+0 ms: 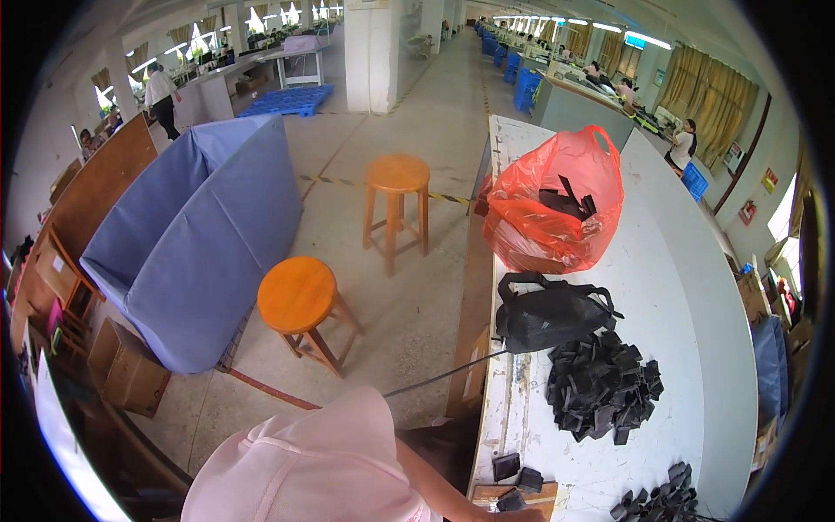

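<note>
Neither of my hands shows in the head view. A person in a pink cap [278, 470] sits bent at the table's left side, and that person's bare forearm [439, 483] reaches over the table edge. The hand is cut off by the lower edge, beside a small wooden board [544, 498]. Small black fabric pieces [506, 467] lie on and near the board. A large heap of black pieces [602, 387] rests farther up the white table [670, 313]; a smaller pile [661, 496] sits at the lower right.
Behind the heap lie a black bag [557, 317] and an open red plastic bag [552, 226] holding black strips. Two wooden stools [297, 294] stand on the floor left of the table. Farther left are a big blue fabric bin [204, 235] and a cardboard box [130, 370].
</note>
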`<state>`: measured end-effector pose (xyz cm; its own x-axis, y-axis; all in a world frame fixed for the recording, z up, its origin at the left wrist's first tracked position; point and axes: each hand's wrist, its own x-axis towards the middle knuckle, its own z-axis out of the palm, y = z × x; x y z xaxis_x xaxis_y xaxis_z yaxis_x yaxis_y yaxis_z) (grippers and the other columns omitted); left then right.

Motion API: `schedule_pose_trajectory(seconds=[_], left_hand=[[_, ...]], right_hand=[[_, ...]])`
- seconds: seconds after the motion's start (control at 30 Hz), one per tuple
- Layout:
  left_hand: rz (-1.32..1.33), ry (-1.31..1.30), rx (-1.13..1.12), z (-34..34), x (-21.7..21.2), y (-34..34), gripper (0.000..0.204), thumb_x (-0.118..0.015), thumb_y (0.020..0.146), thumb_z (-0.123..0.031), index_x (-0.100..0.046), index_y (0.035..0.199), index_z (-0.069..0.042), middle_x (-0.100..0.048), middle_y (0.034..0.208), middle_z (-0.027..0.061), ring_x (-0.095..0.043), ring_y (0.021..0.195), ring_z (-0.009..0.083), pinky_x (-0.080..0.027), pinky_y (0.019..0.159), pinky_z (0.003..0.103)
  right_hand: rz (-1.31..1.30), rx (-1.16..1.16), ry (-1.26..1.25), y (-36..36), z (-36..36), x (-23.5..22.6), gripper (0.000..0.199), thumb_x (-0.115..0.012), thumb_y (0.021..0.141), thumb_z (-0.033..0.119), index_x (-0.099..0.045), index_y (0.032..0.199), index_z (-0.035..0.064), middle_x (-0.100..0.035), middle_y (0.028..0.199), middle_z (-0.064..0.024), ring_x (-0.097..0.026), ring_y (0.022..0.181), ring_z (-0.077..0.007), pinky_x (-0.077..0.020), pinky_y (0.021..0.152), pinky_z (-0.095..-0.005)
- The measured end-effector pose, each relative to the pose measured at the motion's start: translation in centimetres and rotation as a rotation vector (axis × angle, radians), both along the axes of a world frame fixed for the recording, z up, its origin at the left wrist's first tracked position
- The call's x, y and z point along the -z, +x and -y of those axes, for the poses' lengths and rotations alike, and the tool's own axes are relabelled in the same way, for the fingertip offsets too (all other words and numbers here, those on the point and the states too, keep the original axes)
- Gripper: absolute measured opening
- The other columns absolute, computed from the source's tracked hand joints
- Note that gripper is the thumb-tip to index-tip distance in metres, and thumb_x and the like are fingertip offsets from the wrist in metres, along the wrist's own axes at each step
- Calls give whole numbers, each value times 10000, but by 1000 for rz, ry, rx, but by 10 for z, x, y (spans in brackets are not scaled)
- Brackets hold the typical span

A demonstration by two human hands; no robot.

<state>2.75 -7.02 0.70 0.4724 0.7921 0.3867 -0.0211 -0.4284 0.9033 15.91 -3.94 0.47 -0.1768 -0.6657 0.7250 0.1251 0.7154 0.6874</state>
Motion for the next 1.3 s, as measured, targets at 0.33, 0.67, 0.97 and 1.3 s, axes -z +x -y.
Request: schedule_pose_trajectory(seconds=[0.33,0.67,0.97,1.3], left_hand=[[340,-929,294,2,2,14,183,-612,624,-5,-603,805,-35,-600,676,57,-566,630,164,-452,547,295],[121,-248,-94,17,-10,7,182,-519,727,55,-550,892,-15,-576,753,92,-583,651,126,-447,538,237],[607,-1378,968,-20,-42,2,256,-505,741,35,-475,992,-9,-523,747,36,-331,428,10,-231,362,161],[470,-1378,646,-25,-36,16,150,-536,816,-18,-514,964,-35,-515,716,-7,-307,375,18,-269,359,167]], right_hand=[[-150,-877,-1379,-31,-9,20,121,-589,812,126,-554,862,21,-535,678,-49,-488,553,-143,-409,477,-256],[-1092,-740,-2370,-23,107,-21,150,-542,853,173,-501,895,34,-453,629,21,-361,486,-32,-279,381,-163],[-1042,-615,-2332,0,116,-53,132,-597,820,162,-564,781,40,-471,654,28,-382,555,-49,-294,468,-184],[-916,-561,-2332,21,95,-32,187,-589,837,245,-581,804,61,-467,621,46,-362,501,-44,-291,456,-178]])
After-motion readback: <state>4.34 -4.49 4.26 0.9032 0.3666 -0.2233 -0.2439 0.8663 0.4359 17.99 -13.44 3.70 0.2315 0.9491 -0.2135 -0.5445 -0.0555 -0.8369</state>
